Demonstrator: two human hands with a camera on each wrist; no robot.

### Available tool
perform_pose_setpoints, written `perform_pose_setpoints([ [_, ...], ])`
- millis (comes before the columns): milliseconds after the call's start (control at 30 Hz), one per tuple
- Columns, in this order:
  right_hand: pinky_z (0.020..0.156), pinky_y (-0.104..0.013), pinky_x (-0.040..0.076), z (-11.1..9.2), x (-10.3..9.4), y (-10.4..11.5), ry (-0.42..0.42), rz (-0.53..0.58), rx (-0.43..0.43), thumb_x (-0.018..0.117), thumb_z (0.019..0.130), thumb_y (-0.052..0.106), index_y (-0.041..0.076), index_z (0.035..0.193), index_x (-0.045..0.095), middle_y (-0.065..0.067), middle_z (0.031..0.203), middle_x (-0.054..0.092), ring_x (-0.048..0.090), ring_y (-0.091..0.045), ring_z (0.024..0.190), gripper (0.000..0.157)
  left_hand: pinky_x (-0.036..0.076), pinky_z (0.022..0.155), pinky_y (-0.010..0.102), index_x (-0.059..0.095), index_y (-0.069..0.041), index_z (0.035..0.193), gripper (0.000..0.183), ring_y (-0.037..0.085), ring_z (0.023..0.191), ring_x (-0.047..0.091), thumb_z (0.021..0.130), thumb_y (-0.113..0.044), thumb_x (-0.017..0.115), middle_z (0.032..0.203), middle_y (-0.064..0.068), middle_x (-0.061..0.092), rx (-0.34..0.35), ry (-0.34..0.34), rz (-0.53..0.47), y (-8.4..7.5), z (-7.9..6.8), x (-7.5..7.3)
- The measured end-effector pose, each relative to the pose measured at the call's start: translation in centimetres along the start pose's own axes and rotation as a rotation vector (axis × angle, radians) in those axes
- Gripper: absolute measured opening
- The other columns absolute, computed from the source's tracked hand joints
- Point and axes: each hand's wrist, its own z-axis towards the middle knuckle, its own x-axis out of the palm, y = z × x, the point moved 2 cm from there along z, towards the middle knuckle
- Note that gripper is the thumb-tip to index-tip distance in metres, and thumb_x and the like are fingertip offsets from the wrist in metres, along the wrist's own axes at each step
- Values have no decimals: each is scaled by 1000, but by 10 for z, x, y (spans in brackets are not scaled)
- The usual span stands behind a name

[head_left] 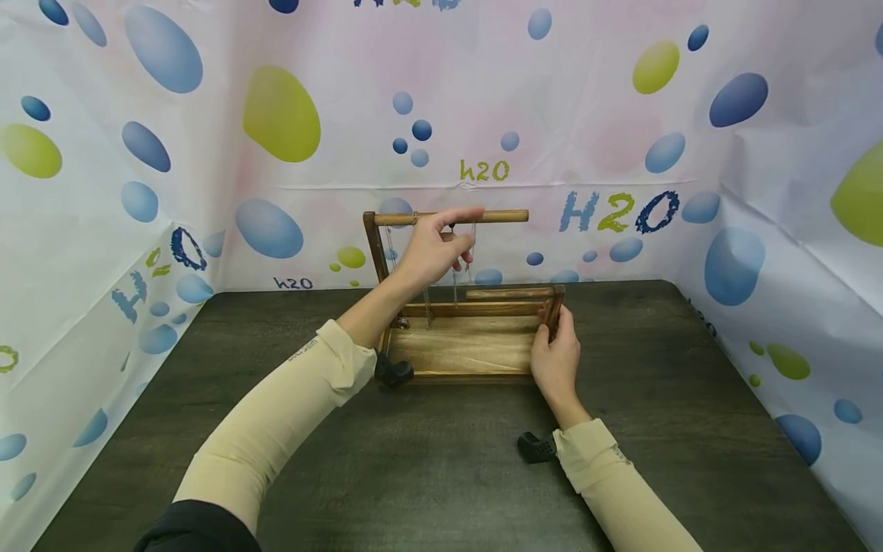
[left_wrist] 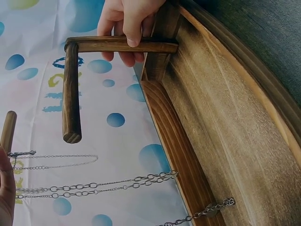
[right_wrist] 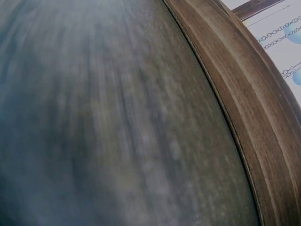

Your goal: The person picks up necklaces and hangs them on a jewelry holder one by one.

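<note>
A wooden jewelry stand (head_left: 469,345) with a tray base, a tall rod and a lower rod stands on the table. My left hand (head_left: 434,249) is at the tall rod (head_left: 507,216), its index finger stretched along the top. The thumb is beside a thin hanging chain (head_left: 473,249); in the left wrist view, fingers (left_wrist: 5,183) touch that chain's top. Several other chains (left_wrist: 89,187) hang down toward the tray. With my right hand (head_left: 557,356) I grip the short post (left_wrist: 108,44) at the stand's right end, thumb in front and fingers behind.
A dark wood-grain table (head_left: 441,468) carries the stand. Behind and at both sides hangs a white sheet (head_left: 586,138) with blue and green drops. Black wrist straps (head_left: 534,447) sit at both sleeves. A lower rod (left_wrist: 72,94) juts from the short post.
</note>
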Motion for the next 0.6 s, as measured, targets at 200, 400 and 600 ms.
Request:
perform_pose_setpoints([
  [200, 99, -53, 45, 0, 0, 0, -4, -12, -5, 45, 103, -2, 0, 142, 48, -20, 130, 62, 58, -34, 122, 39, 54, 58, 33, 69, -9, 129, 32, 31, 71, 64, 99, -3, 59, 125, 5, 63, -26, 29, 19, 2, -5, 0],
  [400, 98, -53, 45, 0, -1, -1, -3, -9, 0, 45, 103, -1, 1, 142, 48, -19, 130, 62, 58, -34, 122, 39, 55, 62, 38, 69, -7, 125, 28, 35, 76, 66, 100, -4, 59, 122, 6, 64, -58, 64, 27, 8, -11, 2],
  [600, 100, -53, 45, 1, 0, -1, 4, 7, 7, 45, 104, -1, 2, 143, 47, -20, 132, 61, 58, -33, 124, 40, 56, 71, 47, 68, -7, 125, 27, 38, 85, 67, 100, -4, 58, 112, 7, 69, -91, 98, 58, 19, -14, 6],
])
